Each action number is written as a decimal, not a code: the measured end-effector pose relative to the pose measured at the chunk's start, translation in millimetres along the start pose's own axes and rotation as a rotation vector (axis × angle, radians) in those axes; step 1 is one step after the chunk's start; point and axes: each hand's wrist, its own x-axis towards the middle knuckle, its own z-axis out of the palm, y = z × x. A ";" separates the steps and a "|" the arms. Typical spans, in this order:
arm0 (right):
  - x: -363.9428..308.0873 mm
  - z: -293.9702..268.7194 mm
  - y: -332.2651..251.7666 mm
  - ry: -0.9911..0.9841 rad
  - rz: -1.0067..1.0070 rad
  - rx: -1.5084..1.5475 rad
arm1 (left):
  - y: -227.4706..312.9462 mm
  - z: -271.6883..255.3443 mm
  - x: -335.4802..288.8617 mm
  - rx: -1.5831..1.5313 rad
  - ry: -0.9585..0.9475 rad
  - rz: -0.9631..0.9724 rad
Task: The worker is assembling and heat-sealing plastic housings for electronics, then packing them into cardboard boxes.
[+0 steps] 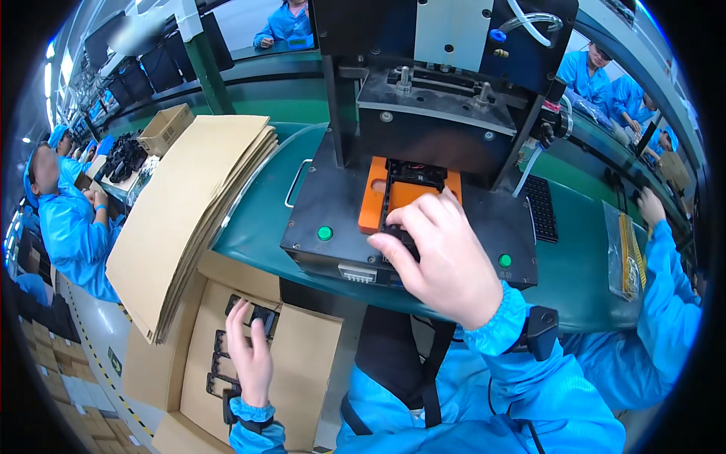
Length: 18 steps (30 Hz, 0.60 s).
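My right hand (446, 257) reaches over an orange fixture (370, 208) on the base of a black press machine (310, 227). Its thumb and curled fingers grip the near end of a black plastic frame (414, 172) lying in that fixture; the fingertips partly hide the contact. At lower left, my left hand (252, 363) is raised over an open cardboard box (306, 363), fingers stretched out and apart, with nothing seen in it. Beside and behind those fingers, several black plastic frames (218, 363) lie in the box.
Flat cardboard sheets (189, 197) are stacked left of the press on the green table (265, 219). Two green buttons, one of them the left button (324, 233), flank the fixture. A black keyboard (541, 208) and a plastic bag (624, 253) lie at right, near another person's arm (665, 265).
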 end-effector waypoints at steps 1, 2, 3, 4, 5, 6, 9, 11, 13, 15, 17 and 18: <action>-3.5 0.8 -1.8 0.002 0.000 -0.005 | 35.5 8.2 14.8 -0.085 -0.014 0.098; -7.4 2.0 -5.3 0.011 0.004 -0.043 | 66.2 13.3 26.0 -0.131 -0.073 0.212; -11.6 5.9 -8.5 0.017 0.003 -0.067 | 92.5 17.8 35.3 -0.165 -0.128 0.321; -18.2 6.2 -13.7 0.038 -0.004 -0.120 | 116.7 26.9 45.8 -0.193 -0.148 0.456; -25.0 5.5 -18.9 -0.025 0.022 -0.146 | 136.2 37.3 56.2 -0.223 -0.168 0.592; -32.4 5.1 -19.8 -0.045 0.011 -0.214 | 154.5 52.1 67.7 -0.212 -0.191 0.670; -39.3 -3.2 -20.8 -0.108 -0.037 -0.369 | 179.2 77.2 99.0 -0.002 -0.206 0.852; -38.1 -13.3 -15.7 -0.194 -0.115 -0.233 | 172.0 91.0 111.3 0.143 -0.251 0.866; -33.9 -24.5 -4.9 -0.174 -0.099 -0.144 | 170.1 89.5 112.1 0.193 -0.308 0.877; -27.1 -31.1 10.6 -0.097 0.034 0.017 | 171.3 89.6 110.4 0.275 -0.310 0.863; -27.3 -26.6 27.5 -0.080 0.046 -0.168 | 177.7 92.3 109.7 0.276 -0.331 0.873; -29.2 -24.7 30.0 -0.066 0.057 -0.152 | 178.7 94.3 110.0 0.260 -0.350 0.861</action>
